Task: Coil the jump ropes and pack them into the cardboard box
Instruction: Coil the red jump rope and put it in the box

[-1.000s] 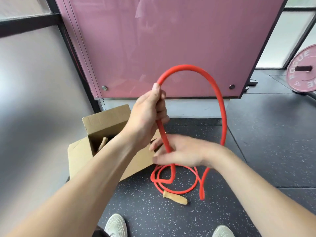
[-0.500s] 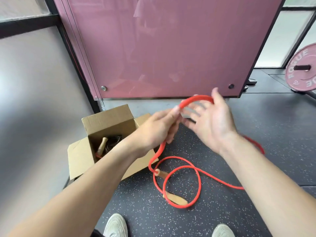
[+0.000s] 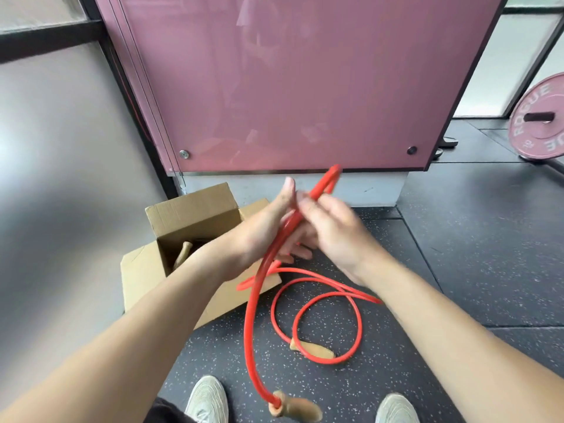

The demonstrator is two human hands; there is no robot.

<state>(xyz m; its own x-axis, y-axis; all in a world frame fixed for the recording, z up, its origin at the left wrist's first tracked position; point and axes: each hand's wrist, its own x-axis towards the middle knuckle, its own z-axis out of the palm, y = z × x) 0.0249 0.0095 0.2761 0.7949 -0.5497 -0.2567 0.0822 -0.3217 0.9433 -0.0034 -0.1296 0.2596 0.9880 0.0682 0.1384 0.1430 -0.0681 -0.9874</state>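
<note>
A red jump rope (image 3: 253, 303) runs through both hands, and a narrow folded loop of it sticks up past my fingers. My left hand (image 3: 262, 230) holds the doubled strands against its palm. My right hand (image 3: 332, 230) pinches the rope beside it. One wooden handle (image 3: 297, 407) dangles near my shoes; the other wooden handle (image 3: 314, 351) lies on the floor inside a loose ring of rope. The open cardboard box (image 3: 195, 215) stands on the floor behind my left wrist, with another rope's wooden handle (image 3: 183, 254) showing inside it.
A pink glass panel (image 3: 299, 80) rises right behind the box. A pink weight plate (image 3: 540, 123) leans at the far right. Dark speckled rubber floor (image 3: 457, 254) spreads to the right. My two white shoes (image 3: 207, 398) are at the bottom edge.
My right hand has come back against my left and closed on the rope. The tall arch has collapsed into a narrow loop. One handle has lifted off the floor and now dangles.
</note>
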